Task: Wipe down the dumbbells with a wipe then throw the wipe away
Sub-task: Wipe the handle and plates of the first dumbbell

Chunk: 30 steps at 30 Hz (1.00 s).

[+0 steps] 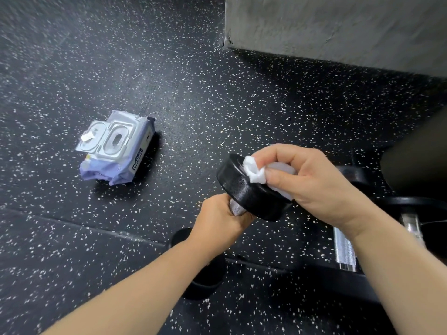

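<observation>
A black dumbbell [244,187] is held tilted above the floor, its upper head toward the camera's centre. My left hand [221,220] grips its knurled metal handle just below that head. My right hand [307,180] holds a crumpled white wipe [254,171] and presses it against the flat end face of the upper head. The dumbbell's lower head [200,281] shows dark beneath my left forearm. A second dumbbell [408,221] with a chrome handle lies on the floor at the right, partly behind my right arm.
A purple-and-grey pack of wipes [116,151] lies on the speckled black rubber floor [72,238] at the left, its lid flipped open. A grey concrete wall block [338,27] stands at the back right. A dark rounded object [418,160] sits at the right edge.
</observation>
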Tool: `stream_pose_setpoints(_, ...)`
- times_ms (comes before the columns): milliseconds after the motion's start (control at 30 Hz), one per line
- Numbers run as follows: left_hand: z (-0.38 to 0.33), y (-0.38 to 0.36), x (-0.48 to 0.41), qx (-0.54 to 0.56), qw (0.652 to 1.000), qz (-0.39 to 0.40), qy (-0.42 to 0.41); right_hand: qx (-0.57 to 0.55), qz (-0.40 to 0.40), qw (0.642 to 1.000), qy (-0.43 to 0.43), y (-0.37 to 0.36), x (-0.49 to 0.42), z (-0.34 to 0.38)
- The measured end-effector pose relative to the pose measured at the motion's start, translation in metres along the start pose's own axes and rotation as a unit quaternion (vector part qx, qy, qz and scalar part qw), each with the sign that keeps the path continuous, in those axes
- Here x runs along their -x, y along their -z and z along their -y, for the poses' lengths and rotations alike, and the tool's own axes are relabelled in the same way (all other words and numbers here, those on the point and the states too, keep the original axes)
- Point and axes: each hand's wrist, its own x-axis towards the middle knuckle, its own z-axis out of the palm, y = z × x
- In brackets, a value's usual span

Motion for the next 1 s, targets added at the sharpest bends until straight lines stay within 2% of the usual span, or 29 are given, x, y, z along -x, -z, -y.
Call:
stream_pose_setpoints(167,-0.003,0.002,0.001,0.025,1.0,-0.012,0.009,0.0,-0.062,0.998,0.013,-0.019,-0.033,0.0)
stream_pose_setpoints(333,-0.002,0.003,0.0,0.046,0.999,-0.007,0.021,0.073,-0.083,0.991,-0.069,-0.008,-0.055,-0.014)
stream_pose_setpoints(500,-0.001,0.006,-0.005,0.037,0.999,-0.011,0.022,0.149,-0.135,0.974,-0.11,0.012,-0.028,-0.034)
stream_pose_setpoints(633,-0.003,0.009,-0.008,0.042,0.998,-0.019,0.04,0.124,-0.151,0.977,-0.081,0.014,0.001,-0.03)
stream_pose_setpoints(767,0.002,0.01,-0.011,0.044,0.997,-0.043,0.04,0.072,-0.14,0.987,-0.007,0.001,0.015,-0.013)
stream_pose_setpoints(900,0.007,0.008,-0.012,0.052,0.996,-0.052,0.04,0.069,-0.119,0.989,0.058,-0.018,-0.002,0.0)
stream_pose_setpoints(1000,0.007,0.008,-0.012,0.059,0.997,-0.042,0.025,0.078,-0.103,0.99,0.055,-0.026,-0.028,0.002)
